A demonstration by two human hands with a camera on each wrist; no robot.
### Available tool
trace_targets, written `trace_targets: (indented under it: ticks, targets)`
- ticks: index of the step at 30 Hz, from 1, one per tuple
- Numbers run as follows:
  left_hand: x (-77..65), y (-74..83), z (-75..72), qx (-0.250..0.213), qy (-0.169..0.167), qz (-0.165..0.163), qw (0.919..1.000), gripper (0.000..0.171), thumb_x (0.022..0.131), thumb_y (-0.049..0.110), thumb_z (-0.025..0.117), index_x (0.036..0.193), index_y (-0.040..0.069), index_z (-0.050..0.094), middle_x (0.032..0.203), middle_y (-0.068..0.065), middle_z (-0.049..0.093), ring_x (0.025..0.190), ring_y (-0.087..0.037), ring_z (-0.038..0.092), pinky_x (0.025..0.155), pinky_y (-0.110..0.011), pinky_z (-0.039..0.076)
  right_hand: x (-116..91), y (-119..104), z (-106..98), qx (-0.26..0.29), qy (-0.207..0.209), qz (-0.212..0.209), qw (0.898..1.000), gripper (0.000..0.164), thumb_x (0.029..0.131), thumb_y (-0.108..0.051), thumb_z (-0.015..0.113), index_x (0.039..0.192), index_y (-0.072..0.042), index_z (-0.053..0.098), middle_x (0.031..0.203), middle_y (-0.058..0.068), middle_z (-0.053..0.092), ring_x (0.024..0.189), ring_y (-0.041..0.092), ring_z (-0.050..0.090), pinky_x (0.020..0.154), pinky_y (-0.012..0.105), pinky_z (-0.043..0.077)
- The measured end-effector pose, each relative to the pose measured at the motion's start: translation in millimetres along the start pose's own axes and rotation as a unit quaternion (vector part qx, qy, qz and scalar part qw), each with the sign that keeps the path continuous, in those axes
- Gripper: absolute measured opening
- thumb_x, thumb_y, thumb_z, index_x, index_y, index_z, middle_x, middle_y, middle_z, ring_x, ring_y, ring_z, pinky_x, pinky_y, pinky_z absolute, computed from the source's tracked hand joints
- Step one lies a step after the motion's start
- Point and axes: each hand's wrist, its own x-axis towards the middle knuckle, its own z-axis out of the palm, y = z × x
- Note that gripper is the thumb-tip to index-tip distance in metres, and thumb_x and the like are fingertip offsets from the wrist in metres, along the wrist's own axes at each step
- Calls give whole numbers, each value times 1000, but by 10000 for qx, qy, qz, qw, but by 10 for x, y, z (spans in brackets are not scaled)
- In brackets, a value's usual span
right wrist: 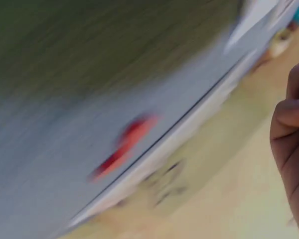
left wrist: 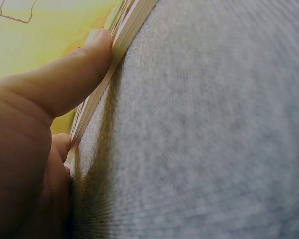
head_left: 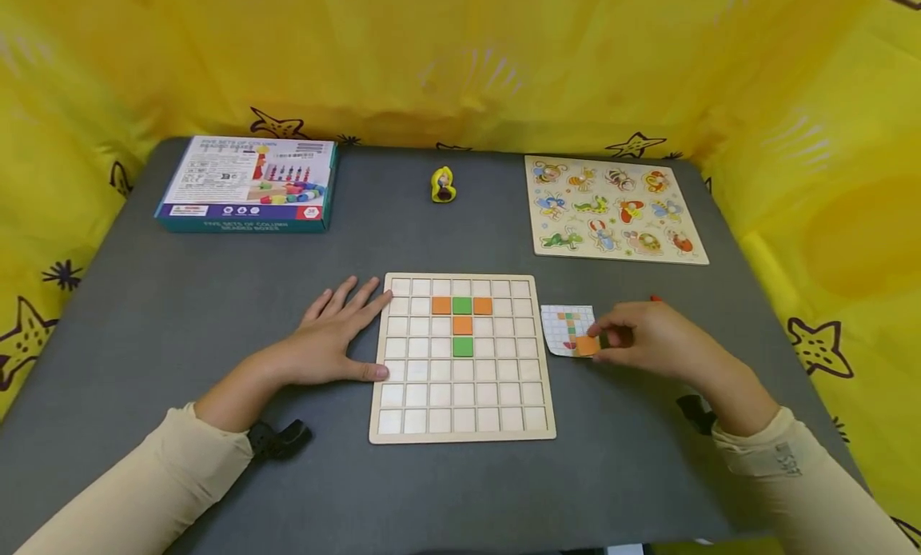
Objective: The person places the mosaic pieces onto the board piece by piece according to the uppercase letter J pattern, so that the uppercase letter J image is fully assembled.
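A wooden grid board (head_left: 464, 439) lies flat on the table, with several orange and green square tiles (head_left: 463, 325) in a T-like shape in its upper cells. My left hand (head_left: 324, 343) is spread at the board's left side, its thumb and a fingertip touching the edge; the left wrist view shows the thumb (left wrist: 82, 69) against the wooden rim. Over a small paper pattern card (head_left: 557, 323), right of the board, my right hand (head_left: 651, 339) pinches an orange square tile (head_left: 587, 345). Something dark green shows by its fingers, partly hidden. The right wrist view catches only part of this hand (right wrist: 294, 134).
Red pieces (right wrist: 124, 147), blurred, lie on the table beyond my right hand. A boxed bead set (head_left: 248, 183) stands back left, a small yellow-haired figure (head_left: 443, 185) back centre, an insect puzzle board (head_left: 615, 209) back right. Yellow cloth (head_left: 460, 51) hangs around the table.
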Motion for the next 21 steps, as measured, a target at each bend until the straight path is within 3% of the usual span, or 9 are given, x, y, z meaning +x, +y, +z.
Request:
trace_targets:
  ticks: [4, 10, 14, 21]
  targets:
    - [-11, 10, 9, -96, 18, 51, 9999, 109, 78, 69, 67, 159, 21, 13, 164, -10, 1, 147, -34, -11, 111, -58, -7, 277, -398, 178, -72, -219, -356, 9991, 16, 77, -21, 85, 88, -18, 74, 70, -13, 51, 63, 5, 48, 59, 24, 40]
    - [7, -59, 48, -10, -4, -55, 10000, 111, 76, 74, 65, 160, 26, 10, 164, -4, -2, 147, -28, -14, 112, -55, -7, 655, -879, 482, -14, -422, -550, 9976, 18, 76, -22, 84, 88, -14, 74, 70, -9, 55, 65, 5, 48, 62, 24, 43]
    - [28, -70, 54, 76, -42, -119, 9999, 111, 75, 77, 62, 159, 29, 7, 164, 0, -4, 147, -25, -15, 112, -53, -8, 792, -1038, 623, -81, -547, -654, 9963, 17, 78, -23, 83, 89, -13, 74, 71, -7, 56, 67, 6, 50, 67, 24, 46]
    - [7, 1, 0, -43, -29, -47, 10000, 110, 77, 71, 66, 160, 23, 11, 164, -8, 0, 147, -32, -13, 111, -57, -8, 853, -1125, 681, -146, -628, -598, 9961, 16, 76, -21, 82, 88, -14, 74, 70, -7, 56, 67, 6, 50, 67, 24, 46]
